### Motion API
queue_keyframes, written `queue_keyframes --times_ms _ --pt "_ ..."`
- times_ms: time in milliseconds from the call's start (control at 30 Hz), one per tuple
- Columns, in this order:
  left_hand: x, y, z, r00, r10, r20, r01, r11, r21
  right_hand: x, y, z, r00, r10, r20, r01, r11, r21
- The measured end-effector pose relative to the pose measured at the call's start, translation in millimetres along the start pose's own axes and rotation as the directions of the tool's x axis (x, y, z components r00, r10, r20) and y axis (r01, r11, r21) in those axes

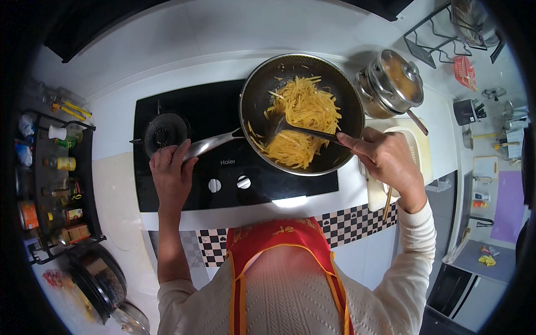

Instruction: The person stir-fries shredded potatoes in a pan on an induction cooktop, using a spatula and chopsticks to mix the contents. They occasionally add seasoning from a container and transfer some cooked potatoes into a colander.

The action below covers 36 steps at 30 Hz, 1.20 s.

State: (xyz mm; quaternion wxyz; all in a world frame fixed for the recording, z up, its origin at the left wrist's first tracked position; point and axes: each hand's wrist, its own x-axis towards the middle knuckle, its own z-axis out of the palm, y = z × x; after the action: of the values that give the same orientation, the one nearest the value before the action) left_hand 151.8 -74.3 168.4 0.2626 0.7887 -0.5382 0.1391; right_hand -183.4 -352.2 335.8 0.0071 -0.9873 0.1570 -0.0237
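Note:
A dark-coated wok (259, 79) with a bright metal rim is over the right side of the black Haier gas hob (201, 104). Pale yellow shredded strips, apparently potato, (310, 104) are heaped inside it. My left hand (169, 167) grips the end of the wok's metal handle (213, 142), close to the left burner (165, 130). My right hand (383, 153) holds a dark spatula (312, 132), index finger stretched along its shaft. The spatula's blade lies among the strips, left of the wok's middle, and is partly covered by them.
Stacked steel pots with a glass lid (400, 79) stand right of the wok. Under my right forearm are a cutting board (425, 167), a white oval dish (404, 136) and wooden chopsticks (388, 203). Bottles fill a black rack (94, 180) at left, near a black cooker (98, 280).

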Motion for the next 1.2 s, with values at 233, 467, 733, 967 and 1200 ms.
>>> queue_keyframes --times_ms 233,467,733,967,1200 --pt "1 0 0 1.000 -0.030 0.006 0.030 0.999 0.011 -49 -10 -17 0.991 0.125 -0.044 -0.125 0.992 0.011" --pt "-1 -1 1 1.000 -0.022 0.019 0.021 0.999 0.048 -84 -24 -28 0.955 0.291 -0.052 -0.289 0.956 0.049" --pt "-4 -6 4 0.999 -0.028 0.034 0.026 0.999 0.040 -108 -52 -61 0.921 0.389 -0.013 -0.389 0.919 -0.064" --pt "3 -5 3 0.999 -0.030 0.046 0.030 1.000 -0.001 -85 -86 14 0.898 0.437 -0.046 -0.433 0.861 -0.267" --pt "-2 -7 3 0.999 -0.023 0.032 0.023 1.000 0.014 -83 -99 -36 0.815 0.579 0.029 -0.580 0.813 0.048"
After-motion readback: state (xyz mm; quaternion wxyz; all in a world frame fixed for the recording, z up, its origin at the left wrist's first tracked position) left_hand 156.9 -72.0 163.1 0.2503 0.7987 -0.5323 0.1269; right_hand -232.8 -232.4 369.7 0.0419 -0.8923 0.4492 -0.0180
